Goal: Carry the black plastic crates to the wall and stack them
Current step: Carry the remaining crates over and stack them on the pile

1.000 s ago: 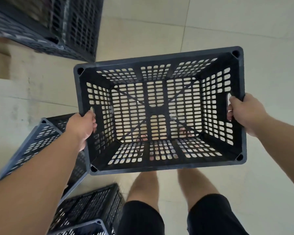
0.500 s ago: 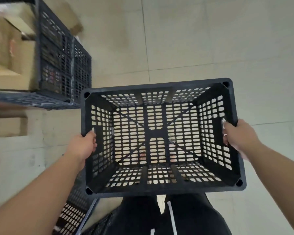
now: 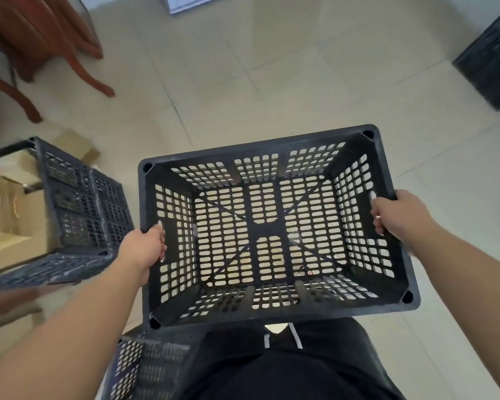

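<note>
Between the person's two outstretched arms, seen from the head camera, hangs the black crate, empty, open side up, clear of the tiled floor and close in front of the black shorts. Its long axis runs side to side across the body, so each short end meets a hand. The left hand is clenched on the left end wall, fingers hooked through the handle slot; the right hand is closed the same way on the right end. Neither hand is nearer than the other; the load sits squarely between them, its right end tipped a little farther forward.

Off to the left stands a stack of crates beside cardboard boxes, and another crate lies low by the left leg. A dark stack stands far right, across open floor, and wooden chair legs stand at the upper left. No wall shows, so I can't tell which way the carry must go; I'd guess toward the far stack.
</note>
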The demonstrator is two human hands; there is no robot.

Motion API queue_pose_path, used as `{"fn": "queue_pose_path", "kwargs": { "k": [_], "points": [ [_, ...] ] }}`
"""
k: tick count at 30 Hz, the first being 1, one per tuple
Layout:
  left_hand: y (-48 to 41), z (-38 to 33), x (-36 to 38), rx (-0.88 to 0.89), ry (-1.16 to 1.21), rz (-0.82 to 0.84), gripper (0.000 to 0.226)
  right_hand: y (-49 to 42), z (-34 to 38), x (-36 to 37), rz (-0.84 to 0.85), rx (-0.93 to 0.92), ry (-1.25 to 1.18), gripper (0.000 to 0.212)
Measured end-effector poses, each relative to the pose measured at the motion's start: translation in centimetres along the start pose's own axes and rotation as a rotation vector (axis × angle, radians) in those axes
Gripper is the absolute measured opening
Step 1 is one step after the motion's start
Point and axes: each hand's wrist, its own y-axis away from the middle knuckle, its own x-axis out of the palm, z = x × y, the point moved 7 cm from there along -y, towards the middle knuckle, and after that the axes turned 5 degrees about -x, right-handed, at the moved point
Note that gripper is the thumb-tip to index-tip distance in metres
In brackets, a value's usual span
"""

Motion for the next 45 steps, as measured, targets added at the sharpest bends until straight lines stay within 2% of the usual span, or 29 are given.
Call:
{"fn": "queue_pose_path", "kwargs": {
  "k": [9, 18, 23, 27, 33, 40, 45],
  "points": [
    [5.7, -8.3, 9.3, 0.066, -0.148, 0.070, 0.030, -2.3, -4.3, -11.6, -0.098, 0.110, -0.108, 0.012],
    [11.8, -17.0, 20.5, 0.171, -0.236, 0.088, 0.027, -7.4, -6.6, -22.9, -0.168, 0.135, -0.196, 0.023],
    [12.3, -22.1, 26.0, 0.189, -0.267, 0.143, 0.031, -10.8, -6.4, -27.4, -0.166, 0.185, -0.268, 0.017],
    [11.9, -27.5, 31.0, 0.232, -0.318, 0.184, 0.034, -14.6, -5.8, -30.2, -0.243, 0.176, -0.236, 0.024],
    [9.4, -37.7, 40.3, 0.319, -0.405, 0.240, 0.034, -20.8, -4.2, -32.9, -0.304, 0.283, -0.248, 0.026],
    [9.5, -51.5, 51.2, 0.457, -0.564, 0.357, 0.037, -25.2, -1.1, -36.0, -0.405, 0.439, -0.531, 0.021],
    [11.9, -59.0, 59.4, 0.551, -0.623, 0.429, 0.036, -28.6, -1.6, -39.9, -0.532, 0.458, -0.563, 0.027]
  ]
}}
